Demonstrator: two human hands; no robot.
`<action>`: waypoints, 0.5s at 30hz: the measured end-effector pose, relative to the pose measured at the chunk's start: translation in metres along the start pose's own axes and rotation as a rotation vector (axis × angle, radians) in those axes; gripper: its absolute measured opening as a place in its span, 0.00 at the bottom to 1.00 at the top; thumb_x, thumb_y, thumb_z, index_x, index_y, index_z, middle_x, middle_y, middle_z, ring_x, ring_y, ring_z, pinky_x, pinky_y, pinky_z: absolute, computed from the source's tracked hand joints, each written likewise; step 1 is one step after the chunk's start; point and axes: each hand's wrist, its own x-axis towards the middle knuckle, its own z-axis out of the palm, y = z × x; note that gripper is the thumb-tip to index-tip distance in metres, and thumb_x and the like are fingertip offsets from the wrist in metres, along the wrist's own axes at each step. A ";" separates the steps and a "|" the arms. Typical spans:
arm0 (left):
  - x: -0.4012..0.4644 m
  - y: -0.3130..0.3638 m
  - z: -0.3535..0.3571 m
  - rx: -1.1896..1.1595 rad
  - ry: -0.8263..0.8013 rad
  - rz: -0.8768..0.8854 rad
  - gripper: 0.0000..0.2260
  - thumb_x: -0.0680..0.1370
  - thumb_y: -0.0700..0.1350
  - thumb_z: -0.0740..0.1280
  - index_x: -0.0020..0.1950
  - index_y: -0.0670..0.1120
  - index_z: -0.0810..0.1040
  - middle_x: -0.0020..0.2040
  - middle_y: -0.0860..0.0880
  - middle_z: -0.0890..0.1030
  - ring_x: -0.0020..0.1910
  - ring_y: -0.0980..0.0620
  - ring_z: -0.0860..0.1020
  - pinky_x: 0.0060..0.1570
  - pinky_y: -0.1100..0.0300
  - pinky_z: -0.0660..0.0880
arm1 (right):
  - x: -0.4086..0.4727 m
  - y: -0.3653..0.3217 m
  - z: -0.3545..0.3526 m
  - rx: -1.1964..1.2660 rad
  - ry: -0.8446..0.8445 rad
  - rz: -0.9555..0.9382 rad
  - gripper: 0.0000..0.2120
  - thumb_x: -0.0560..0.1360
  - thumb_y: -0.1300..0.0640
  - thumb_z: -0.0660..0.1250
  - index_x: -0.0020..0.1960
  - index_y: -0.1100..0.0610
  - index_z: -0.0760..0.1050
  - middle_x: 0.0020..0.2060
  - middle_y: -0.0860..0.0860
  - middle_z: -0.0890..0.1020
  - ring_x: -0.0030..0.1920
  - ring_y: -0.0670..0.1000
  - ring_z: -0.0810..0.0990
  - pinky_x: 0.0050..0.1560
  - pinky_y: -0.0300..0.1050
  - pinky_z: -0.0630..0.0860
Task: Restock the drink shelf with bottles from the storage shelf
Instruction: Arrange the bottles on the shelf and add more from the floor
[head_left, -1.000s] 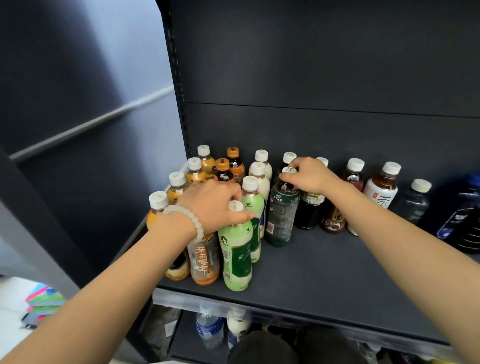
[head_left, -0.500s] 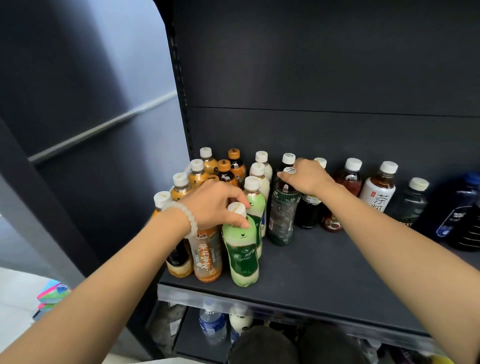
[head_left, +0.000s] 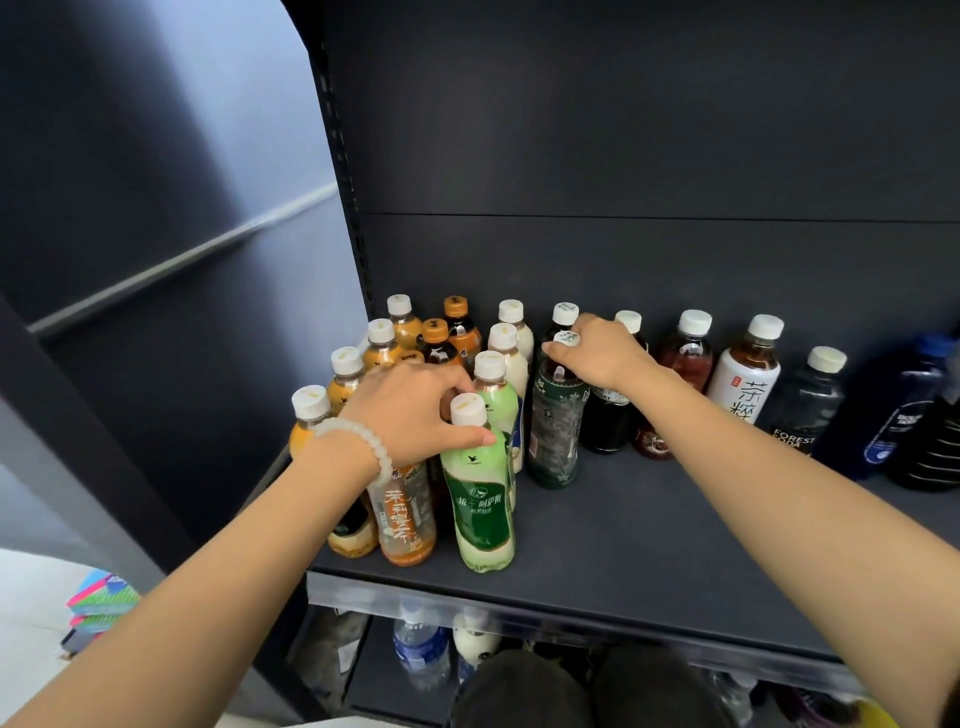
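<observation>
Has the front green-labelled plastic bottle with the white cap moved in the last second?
Yes, slightly. The green-labelled bottle under the left hand now leans, its base swung right, away from the amber tea bottle beside it.

From my feed: shelf board (head_left: 649, 525) looks matt dark grey, smooth, prob. painted metal; back panel (head_left: 623, 156) same matt finish. Front edge strip (head_left: 519, 605) is clear glossy plastic. Green-label bottle (head_left: 480, 493) is glossy plastic w/ shiny film label and matt white plastic cap. Dark green bottle (head_left: 555, 431) has glossy wrap. Orange tea bottle (head_left: 408, 519) is clear plastic, slick label. Bracelet (head_left: 358, 441) on the left wrist has smooth, milky, semi-translucent beads. Upright post (head_left: 343, 171) looks like perforated matt metal.
</observation>
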 end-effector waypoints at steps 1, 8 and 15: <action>0.000 0.001 0.000 0.012 -0.006 -0.009 0.19 0.70 0.65 0.66 0.54 0.56 0.73 0.50 0.56 0.77 0.51 0.53 0.74 0.53 0.53 0.72 | -0.001 -0.001 0.000 -0.002 0.006 -0.002 0.25 0.76 0.43 0.62 0.62 0.62 0.70 0.56 0.59 0.78 0.55 0.58 0.76 0.45 0.44 0.68; 0.004 -0.006 -0.004 0.024 -0.066 0.011 0.18 0.72 0.61 0.67 0.59 0.56 0.74 0.56 0.55 0.77 0.58 0.52 0.73 0.59 0.48 0.70 | 0.001 -0.003 0.000 0.004 0.032 0.021 0.24 0.75 0.41 0.63 0.56 0.63 0.71 0.53 0.59 0.78 0.55 0.59 0.77 0.43 0.44 0.67; 0.003 -0.008 -0.001 -0.044 -0.049 0.006 0.19 0.71 0.59 0.69 0.60 0.56 0.74 0.57 0.55 0.77 0.58 0.52 0.73 0.61 0.47 0.70 | -0.004 -0.010 0.003 0.016 0.103 0.101 0.30 0.75 0.40 0.63 0.63 0.64 0.68 0.59 0.60 0.76 0.58 0.61 0.75 0.46 0.46 0.69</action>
